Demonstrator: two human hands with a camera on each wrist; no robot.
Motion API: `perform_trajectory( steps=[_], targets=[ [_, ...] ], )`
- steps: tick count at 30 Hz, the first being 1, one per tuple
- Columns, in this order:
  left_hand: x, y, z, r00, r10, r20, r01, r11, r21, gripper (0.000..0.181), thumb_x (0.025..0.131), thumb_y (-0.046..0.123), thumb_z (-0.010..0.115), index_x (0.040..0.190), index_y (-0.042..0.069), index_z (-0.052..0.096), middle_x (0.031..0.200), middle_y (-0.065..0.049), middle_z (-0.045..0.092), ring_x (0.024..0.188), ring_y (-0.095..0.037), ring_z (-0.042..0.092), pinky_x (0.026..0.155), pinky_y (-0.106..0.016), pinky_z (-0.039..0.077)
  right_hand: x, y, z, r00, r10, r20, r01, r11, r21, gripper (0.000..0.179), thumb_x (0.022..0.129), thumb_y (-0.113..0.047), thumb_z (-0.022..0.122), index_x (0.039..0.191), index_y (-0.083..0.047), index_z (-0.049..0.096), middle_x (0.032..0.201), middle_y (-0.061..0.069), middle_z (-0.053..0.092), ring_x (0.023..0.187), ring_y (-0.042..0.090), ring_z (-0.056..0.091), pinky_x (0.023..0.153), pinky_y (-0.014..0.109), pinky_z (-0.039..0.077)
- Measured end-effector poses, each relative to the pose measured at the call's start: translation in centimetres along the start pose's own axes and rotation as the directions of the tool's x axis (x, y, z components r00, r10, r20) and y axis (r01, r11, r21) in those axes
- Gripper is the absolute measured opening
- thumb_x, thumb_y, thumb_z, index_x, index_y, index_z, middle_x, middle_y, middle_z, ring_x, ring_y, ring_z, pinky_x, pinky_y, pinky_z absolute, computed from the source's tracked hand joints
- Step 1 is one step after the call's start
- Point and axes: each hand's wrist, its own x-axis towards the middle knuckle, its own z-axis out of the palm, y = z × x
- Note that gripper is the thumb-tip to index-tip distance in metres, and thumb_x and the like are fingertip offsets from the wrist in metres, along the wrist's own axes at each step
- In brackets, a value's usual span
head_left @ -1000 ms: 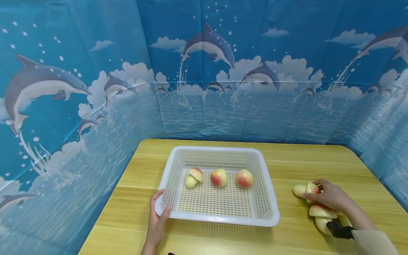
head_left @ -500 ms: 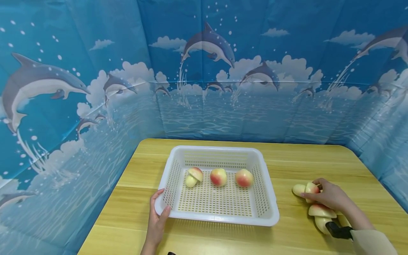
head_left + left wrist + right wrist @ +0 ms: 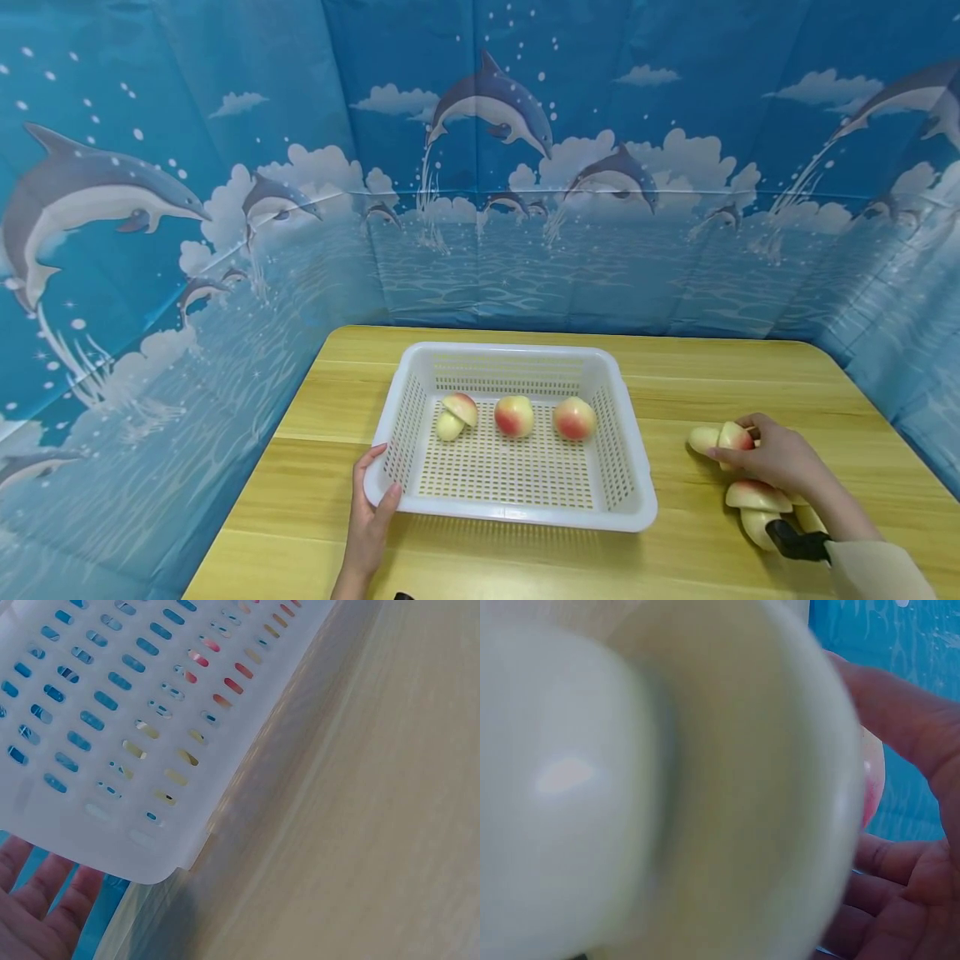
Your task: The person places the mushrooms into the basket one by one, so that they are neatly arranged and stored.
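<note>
My left hand (image 3: 369,518) grips the front left corner of a white slatted plastic basket (image 3: 517,518), thumb on the rim. In the left wrist view, the fingers (image 3: 75,904) show beside the basket's corner. To the right of the basket, my right hand (image 3: 787,460) pinches the red-and-cream cap of a toy mushroom (image 3: 703,439), whose pale stem points left. Below that hand lies a second toy mushroom (image 3: 759,498), which fills much of the right wrist view, blurred. Another pale piece (image 3: 810,518) is mostly hidden by the right wrist.
Inside the basket, in a row, lie a toy mushroom (image 3: 457,415) and two round red-and-cream pieces, one in the middle (image 3: 514,417) and one at right (image 3: 575,419). A wooden table (image 3: 675,375) carries everything. A blue dolphin-print curtain (image 3: 480,267) encloses its back and sides.
My right hand has risen very slightly, and the toy mushroom in its fingers has shifted up a little with it. The left hand and basket stay put.
</note>
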Motion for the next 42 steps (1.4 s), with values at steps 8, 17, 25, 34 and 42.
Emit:
perform_trajectory(
  steps=[8, 17, 25, 34, 42],
  targets=[
    [0.1, -0.1, 0.0, 1.000, -0.010, -0.007, 0.010, 1.000, -0.003, 0.050, 0.095, 0.000, 0.043, 0.141, 0.005, 0.025, 0.145, -0.017, 0.029, 0.125, -0.030, 0.042, 0.095, -0.028, 0.042, -0.1, -0.7, -0.2, 1.000, -0.009, -0.028, 0.009, 1.000, 0.001, 0.086, 0.083, -0.055, 0.065, 0.123, 0.016, 0.039, 0.101, 0.027, 0.057, 0.080, 0.030, 0.058, 0.061, 0.040, 0.047],
    [0.1, -0.1, 0.0, 1.000, -0.013, -0.011, 0.013, 1.000, -0.005, 0.051, 0.094, -0.001, 0.044, 0.141, 0.004, 0.025, 0.145, -0.017, 0.030, 0.126, -0.031, 0.041, 0.096, -0.029, 0.042, -0.2, -1.4, -0.5, 0.998, -0.011, -0.069, 0.011, 1.000, -0.003, 0.089, 0.081, -0.057, 0.066, 0.125, 0.016, 0.039, 0.101, 0.029, 0.057, 0.077, 0.028, 0.058, 0.059, 0.037, 0.046],
    [0.1, -0.1, 0.0, 1.000, -0.014, -0.007, 0.013, 1.000, -0.012, 0.051, 0.094, -0.001, 0.043, 0.141, 0.005, 0.025, 0.145, -0.017, 0.029, 0.126, -0.031, 0.041, 0.095, -0.029, 0.042, -0.5, -2.3, -0.7, 0.994, -0.026, -0.106, 0.025, 1.000, -0.016, 0.090, 0.081, -0.056, 0.067, 0.125, 0.017, 0.038, 0.099, 0.029, 0.057, 0.077, 0.030, 0.058, 0.059, 0.040, 0.047],
    [0.0, 0.1, 0.0, 1.000, -0.022, -0.004, 0.022, 1.000, -0.004, 0.051, 0.096, 0.001, 0.043, 0.142, 0.006, 0.024, 0.145, -0.018, 0.029, 0.125, -0.032, 0.041, 0.095, -0.029, 0.043, -0.8, -3.1, -1.0, 0.985, -0.044, -0.165, 0.040, 0.999, -0.029, 0.090, 0.081, -0.056, 0.067, 0.126, 0.017, 0.037, 0.094, 0.027, 0.058, 0.074, 0.029, 0.057, 0.055, 0.039, 0.046],
    [0.0, 0.2, 0.1, 1.000, -0.017, -0.009, 0.017, 1.000, 0.005, 0.050, 0.095, 0.001, 0.044, 0.142, 0.006, 0.024, 0.145, -0.018, 0.028, 0.125, -0.030, 0.042, 0.095, -0.027, 0.042, -1.0, -3.8, -1.3, 0.975, -0.069, -0.211, 0.064, 0.997, -0.032, 0.087, 0.081, -0.054, 0.068, 0.126, 0.015, 0.039, 0.094, 0.027, 0.058, 0.075, 0.030, 0.056, 0.055, 0.038, 0.045]
  ],
)
